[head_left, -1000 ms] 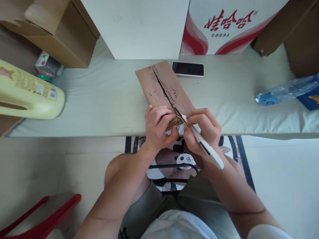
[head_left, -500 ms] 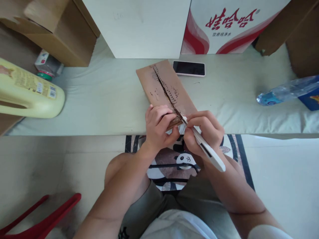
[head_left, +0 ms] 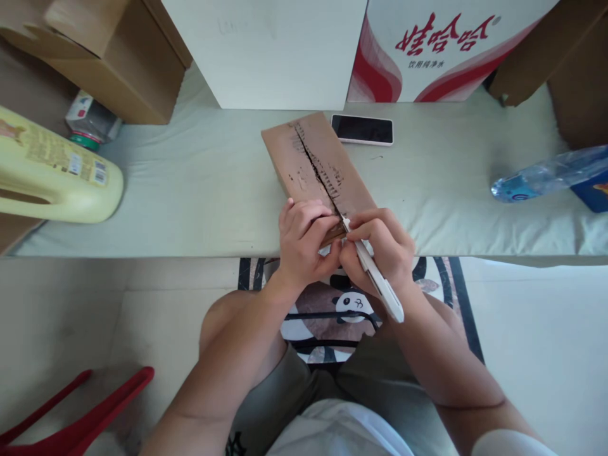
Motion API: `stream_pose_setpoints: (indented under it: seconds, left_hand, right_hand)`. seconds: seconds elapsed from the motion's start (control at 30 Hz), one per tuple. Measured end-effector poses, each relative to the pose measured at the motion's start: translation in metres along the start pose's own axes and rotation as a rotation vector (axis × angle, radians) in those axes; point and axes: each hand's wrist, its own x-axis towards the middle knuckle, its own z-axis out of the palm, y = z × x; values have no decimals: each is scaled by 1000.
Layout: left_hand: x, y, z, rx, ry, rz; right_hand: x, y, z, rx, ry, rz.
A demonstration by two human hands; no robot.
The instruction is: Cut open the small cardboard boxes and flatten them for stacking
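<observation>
A flat brown cardboard piece lies slanted at the table's front edge, with a long dark slit running down its middle and black marks beside it. My left hand is closed on its near left edge, fingers on top and thumb toward the front. In my right hand is a white utility knife, gripped near its front end. The blade end meets the near part of the slit, close to my left fingertips, and most of the blade is hidden.
Behind the cardboard lies a phone, with white boxes farther back. A yellow jug and a clear bottle with a green cap are on the left. At right lies a plastic bottle. A red chair part stands at lower left.
My right hand and the knife have shifted left, and the knife stands steeper in view with less blade showing. My left hand keeps its hold on the cardboard.
</observation>
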Motion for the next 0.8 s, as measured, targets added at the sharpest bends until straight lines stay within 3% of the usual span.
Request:
stream_pose_setpoints:
  seconds: [0.63,0.8]
  left_hand:
    - [2,1,2,-15,47,18]
    - [2,0,2,-21,40,13]
  right_hand:
    - [6,-7,-17,124,40,37]
    - [7,-8,-19,151,-35,91]
